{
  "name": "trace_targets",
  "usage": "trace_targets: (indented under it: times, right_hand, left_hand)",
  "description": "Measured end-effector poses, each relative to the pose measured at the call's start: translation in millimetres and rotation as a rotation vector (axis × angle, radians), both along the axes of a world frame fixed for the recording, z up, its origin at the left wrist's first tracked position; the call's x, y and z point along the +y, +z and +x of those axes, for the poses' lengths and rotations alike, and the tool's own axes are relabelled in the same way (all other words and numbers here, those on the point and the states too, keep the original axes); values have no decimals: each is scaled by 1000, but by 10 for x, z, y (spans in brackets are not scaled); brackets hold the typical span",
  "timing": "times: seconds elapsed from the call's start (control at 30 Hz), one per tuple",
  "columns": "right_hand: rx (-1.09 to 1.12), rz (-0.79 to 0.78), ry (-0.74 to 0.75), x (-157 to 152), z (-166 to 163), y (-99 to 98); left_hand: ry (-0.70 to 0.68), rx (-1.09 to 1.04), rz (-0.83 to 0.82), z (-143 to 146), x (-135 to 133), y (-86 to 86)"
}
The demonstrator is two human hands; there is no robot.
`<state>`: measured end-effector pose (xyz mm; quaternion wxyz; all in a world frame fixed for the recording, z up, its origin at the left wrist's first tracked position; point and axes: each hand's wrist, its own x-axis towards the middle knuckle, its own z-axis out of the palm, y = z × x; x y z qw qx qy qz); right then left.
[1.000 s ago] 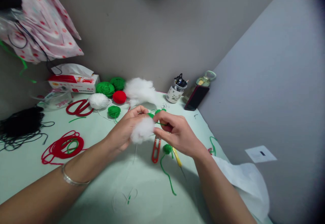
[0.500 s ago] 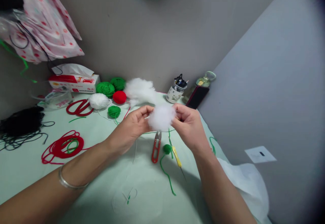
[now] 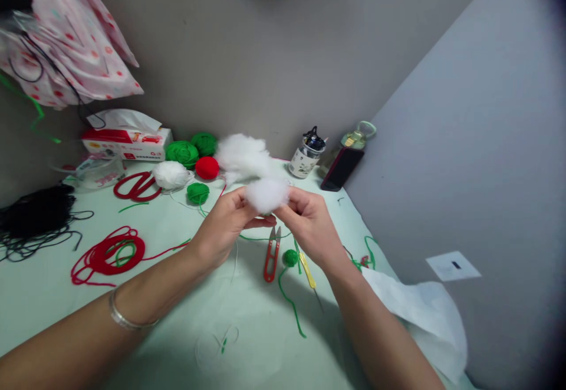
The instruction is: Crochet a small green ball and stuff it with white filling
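Note:
Between my two hands, above the table, is a small tuft of white fiber stuffing (image 3: 266, 195). My left hand (image 3: 227, 219) grips its left side with closed fingers. On the other side my right hand (image 3: 305, 213) pinches it between thumb and fingers. Just below them lie red-handled thread snips (image 3: 271, 255), points away from me. Beside the snips sits a little green crocheted ball (image 3: 290, 258) with a trailing yarn tail. A yellow-handled crochet hook (image 3: 308, 269) rests right of the ball. Behind my hands is a larger heap of white stuffing (image 3: 244, 157).
Green yarn balls (image 3: 182, 154), a red yarn ball (image 3: 207, 168) and white yarn (image 3: 171, 175) stand at the back, near red-handled scissors (image 3: 138, 187) and a tissue box (image 3: 127, 144). Black cord (image 3: 38, 212) and coiled red yarn (image 3: 108, 254) lie left. A phone (image 3: 342, 168) leans on a bottle.
Both hands have drawn closer together and shifted slightly left with the stuffing, which looks more compressed. My left fingers now reach under it.

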<state>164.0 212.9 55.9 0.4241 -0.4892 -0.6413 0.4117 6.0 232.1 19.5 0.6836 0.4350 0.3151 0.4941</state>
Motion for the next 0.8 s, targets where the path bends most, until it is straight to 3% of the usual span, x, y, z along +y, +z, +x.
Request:
trace_targets:
  times: [0.23, 0.37, 0.47, 0.63, 0.8]
  right_hand:
    - [-108, -6, 23, -51, -99, -64]
    - [-125, 80, -74, 41, -73, -152]
    - [-52, 59, -107, 76, -45, -139]
    - [78, -10, -49, 92, 0, -64]
    - [-42, 48, 14, 47, 10, -46]
  left_hand:
    - [133, 33, -22, 29, 31, -53]
    - [86, 16, -24, 49, -10, -56]
    - [11, -49, 4, 55, -35, -52]
    - [-24, -91, 14, 33, -13, -58]
    - [5, -56, 22, 17, 4, -35]
